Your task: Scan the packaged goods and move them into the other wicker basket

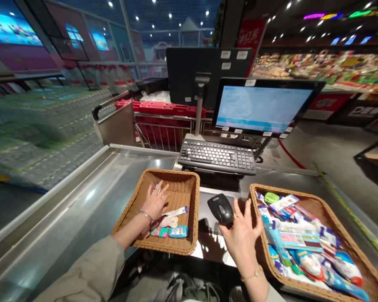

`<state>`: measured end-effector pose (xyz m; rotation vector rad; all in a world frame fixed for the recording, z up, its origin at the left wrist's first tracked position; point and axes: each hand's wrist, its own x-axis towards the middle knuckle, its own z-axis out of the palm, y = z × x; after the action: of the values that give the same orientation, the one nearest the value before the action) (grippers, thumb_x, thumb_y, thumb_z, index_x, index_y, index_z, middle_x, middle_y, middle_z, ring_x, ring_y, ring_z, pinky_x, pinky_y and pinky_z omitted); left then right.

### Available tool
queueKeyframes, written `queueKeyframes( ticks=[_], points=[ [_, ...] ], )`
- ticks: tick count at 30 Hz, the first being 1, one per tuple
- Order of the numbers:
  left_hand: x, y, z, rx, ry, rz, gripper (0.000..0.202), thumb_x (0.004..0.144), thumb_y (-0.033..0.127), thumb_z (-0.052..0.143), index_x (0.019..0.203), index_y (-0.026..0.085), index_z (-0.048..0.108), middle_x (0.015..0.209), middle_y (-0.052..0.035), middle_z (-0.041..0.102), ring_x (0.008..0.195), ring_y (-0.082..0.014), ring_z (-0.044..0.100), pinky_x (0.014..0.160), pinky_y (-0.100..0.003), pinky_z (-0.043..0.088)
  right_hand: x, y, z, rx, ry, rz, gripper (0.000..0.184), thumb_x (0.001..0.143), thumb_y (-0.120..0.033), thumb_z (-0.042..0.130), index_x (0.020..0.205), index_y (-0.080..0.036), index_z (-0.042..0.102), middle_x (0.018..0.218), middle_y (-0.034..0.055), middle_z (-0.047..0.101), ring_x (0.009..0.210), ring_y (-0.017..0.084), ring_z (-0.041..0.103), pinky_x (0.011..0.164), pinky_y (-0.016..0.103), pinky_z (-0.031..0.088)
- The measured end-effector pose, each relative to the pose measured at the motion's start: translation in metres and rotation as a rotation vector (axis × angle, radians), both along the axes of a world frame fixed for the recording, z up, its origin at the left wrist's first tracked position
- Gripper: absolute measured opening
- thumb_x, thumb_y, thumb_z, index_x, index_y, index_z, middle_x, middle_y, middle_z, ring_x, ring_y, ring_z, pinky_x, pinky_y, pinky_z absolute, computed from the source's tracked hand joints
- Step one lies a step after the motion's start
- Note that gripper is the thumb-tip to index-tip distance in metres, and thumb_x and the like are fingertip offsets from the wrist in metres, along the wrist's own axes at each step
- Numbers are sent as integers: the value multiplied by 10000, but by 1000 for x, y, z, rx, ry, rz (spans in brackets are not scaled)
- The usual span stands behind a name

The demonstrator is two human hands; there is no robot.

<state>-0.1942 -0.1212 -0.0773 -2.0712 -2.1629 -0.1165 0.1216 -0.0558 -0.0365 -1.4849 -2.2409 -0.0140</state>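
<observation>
My left hand [155, 205] reaches into the left wicker basket [193, 197], its fingers spread and pointing down over a small white-and-blue packet that is mostly hidden. Near the wrist in that basket lie a slim white-and-blue stick pack [180, 211], a pale pink and cream item [170, 221], a green-and-pink pack [159, 232] and a blue pack [178, 231]. My right hand [241, 233] is open between the two baskets, fingers apart and nothing visible in them. Just left of its fingertips is a black device [220, 208] shaped like a mouse or scanner head.
The right wicker basket [318, 199] is heaped with packaged sweets and egg-shaped packs. A keyboard [217, 154] and lit monitor [261, 107] stand behind on the metal counter [91, 197]. A shopping cart [164, 130] with red contents is beyond; stacked bottle packs [34, 130] are left.
</observation>
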Motion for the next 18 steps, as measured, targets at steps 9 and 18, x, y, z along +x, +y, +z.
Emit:
queueKeyframes(
  ticks=[9,18],
  points=[
    [-8,-6,-28,-220,13,-151,543,685,501,725,1157,250,631,1467,-93,444,1432,-361,195,1126,-648,35,-8,-2,-15,-10,-59,25,305,804,-353,480,977,-184,667,1360,99,542,1433,299,147,1084,582,131],
    [-3,-14,-50,-366,14,-218,499,683,494,716,1111,242,664,1440,-96,476,1422,-371,217,1129,-633,54,-13,-2,-14,-26,-55,23,329,823,-371,447,974,-176,665,1351,107,552,1433,304,162,1087,577,137]
  ],
)
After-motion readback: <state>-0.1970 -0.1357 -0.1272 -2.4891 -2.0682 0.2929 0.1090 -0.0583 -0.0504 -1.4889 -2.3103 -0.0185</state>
